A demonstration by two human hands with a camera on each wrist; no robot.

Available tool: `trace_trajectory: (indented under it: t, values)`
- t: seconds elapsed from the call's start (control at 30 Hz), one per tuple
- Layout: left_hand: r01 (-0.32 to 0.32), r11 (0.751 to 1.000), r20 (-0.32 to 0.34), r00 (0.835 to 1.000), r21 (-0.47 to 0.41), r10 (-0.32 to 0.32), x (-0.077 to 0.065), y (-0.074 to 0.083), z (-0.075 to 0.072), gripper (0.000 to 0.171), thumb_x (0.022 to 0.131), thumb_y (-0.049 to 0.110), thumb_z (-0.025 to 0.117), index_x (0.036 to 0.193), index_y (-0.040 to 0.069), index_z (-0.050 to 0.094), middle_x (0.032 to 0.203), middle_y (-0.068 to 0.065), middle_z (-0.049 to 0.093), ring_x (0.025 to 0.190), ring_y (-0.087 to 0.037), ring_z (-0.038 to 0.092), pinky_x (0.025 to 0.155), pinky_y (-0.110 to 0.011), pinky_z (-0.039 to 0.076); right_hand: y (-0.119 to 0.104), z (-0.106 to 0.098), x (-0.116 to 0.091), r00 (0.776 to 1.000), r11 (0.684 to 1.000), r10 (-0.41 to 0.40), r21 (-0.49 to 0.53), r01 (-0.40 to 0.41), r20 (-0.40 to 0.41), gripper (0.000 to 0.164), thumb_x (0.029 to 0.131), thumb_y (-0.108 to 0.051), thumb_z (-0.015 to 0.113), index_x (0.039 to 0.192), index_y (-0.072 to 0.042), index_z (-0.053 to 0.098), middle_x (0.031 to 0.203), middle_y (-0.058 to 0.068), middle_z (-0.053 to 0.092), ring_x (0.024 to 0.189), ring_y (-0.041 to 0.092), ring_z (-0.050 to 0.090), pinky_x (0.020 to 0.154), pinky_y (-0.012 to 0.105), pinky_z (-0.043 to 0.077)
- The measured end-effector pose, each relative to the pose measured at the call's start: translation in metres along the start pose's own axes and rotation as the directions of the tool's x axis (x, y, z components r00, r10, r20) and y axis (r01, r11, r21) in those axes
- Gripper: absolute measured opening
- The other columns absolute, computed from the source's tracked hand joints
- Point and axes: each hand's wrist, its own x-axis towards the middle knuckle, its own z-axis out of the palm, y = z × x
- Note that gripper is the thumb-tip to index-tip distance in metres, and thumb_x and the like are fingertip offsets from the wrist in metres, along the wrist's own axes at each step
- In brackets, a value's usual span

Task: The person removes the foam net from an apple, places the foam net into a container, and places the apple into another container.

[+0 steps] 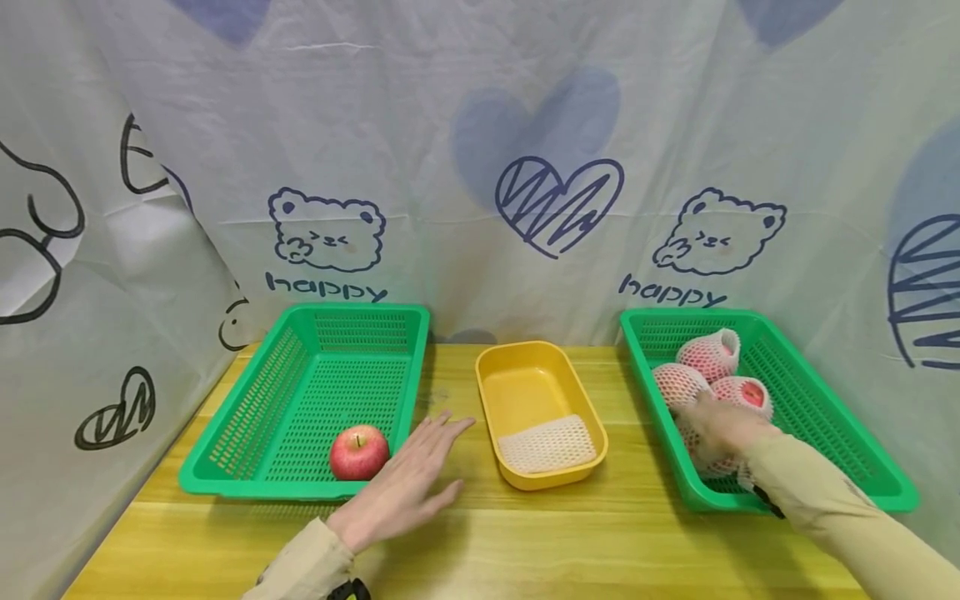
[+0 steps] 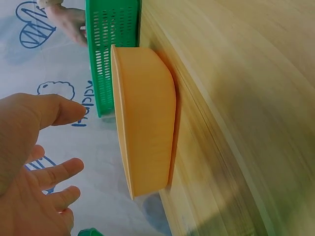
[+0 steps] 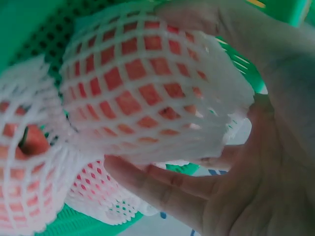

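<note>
My right hand (image 1: pixel 726 429) is inside the right green basket (image 1: pixel 840 433). In the right wrist view its thumb and fingers grip an apple in a white foam net (image 3: pixel 133 83). Beside that apple lies another netted apple (image 3: pixel 24 152), its stem showing through the net's opening. Several netted apples fill the left part of that basket, one of them (image 1: pixel 708 356) toward the back; my hand partly hides the nearer ones. My left hand (image 1: pixel 405 483) hovers with loosely extended fingers, holding nothing, between the left green basket (image 1: pixel 247 487) and the yellow tray (image 1: pixel 525 379).
One bare red apple (image 1: pixel 359 452) sits at the near right corner of the left basket. A flattened white foam net (image 1: pixel 547 444) lies in the near end of the yellow tray. The wooden table (image 1: pixel 540 542) meets a printed white cloth (image 1: pixel 450 167) behind.
</note>
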Motion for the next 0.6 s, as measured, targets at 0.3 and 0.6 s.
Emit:
trace_trajectory:
  t: [0.3, 0.6]
  values:
    - [0.010, 1.000, -0.012, 1.000, -0.023, -0.010, 0.001, 0.002, 0.003, 0.071, 0.095, 0.025, 0.069, 0.154, 0.007, 0.035, 0.157, -0.012, 0.043, 0.152, -0.033, 0.033, 0.126, -0.048, 0.025, 0.004, -0.002, -0.009, 0.985, 0.994, -0.104, 0.031, 0.109, -0.134, 0.062, 0.065, -0.013, 0.079, 0.124, -0.007, 0.061, 0.112, 0.025, 0.057, 0.084, 0.025, 0.054, 0.065, 0.041, 0.051]
    - [0.024, 0.998, -0.030, 0.999, -0.061, -0.026, 0.003, 0.007, 0.005, 0.071, 0.095, 0.024, 0.070, 0.154, 0.007, 0.034, 0.157, -0.014, 0.044, 0.151, -0.034, 0.033, 0.125, -0.051, 0.026, 0.002, -0.010, -0.025, 0.969, 0.995, -0.069, 0.052, 0.083, -0.237, 0.064, 0.070, -0.025, 0.081, 0.128, -0.009, 0.060, 0.118, 0.029, 0.056, 0.089, 0.035, 0.056, 0.066, 0.048, 0.052]
